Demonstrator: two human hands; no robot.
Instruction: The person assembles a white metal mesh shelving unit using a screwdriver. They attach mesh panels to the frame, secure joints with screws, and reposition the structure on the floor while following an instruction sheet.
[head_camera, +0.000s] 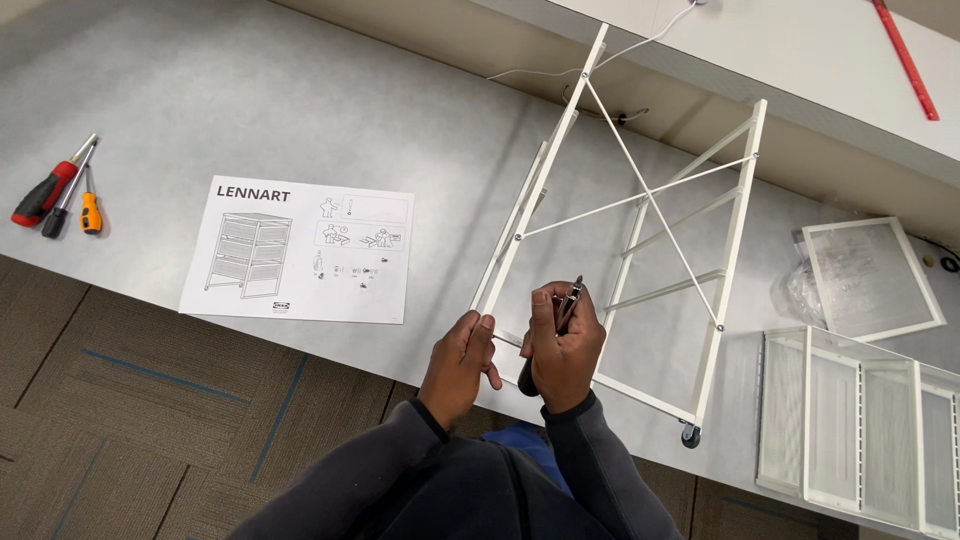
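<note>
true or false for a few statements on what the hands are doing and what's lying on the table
1. The right hand holds a dark screwdriver against the white metal frame. True.
2. The left hand rests on the instruction sheet. False: it is at the frame's near corner, well right of the sheet.
3. Three screwdrivers lie at the table's far left. True.
4. The frame has no wheels fitted. False: a caster shows at its near right corner.
5. The white mesh baskets lie left of the sheet. False: they lie at the right, beyond the frame.
</note>
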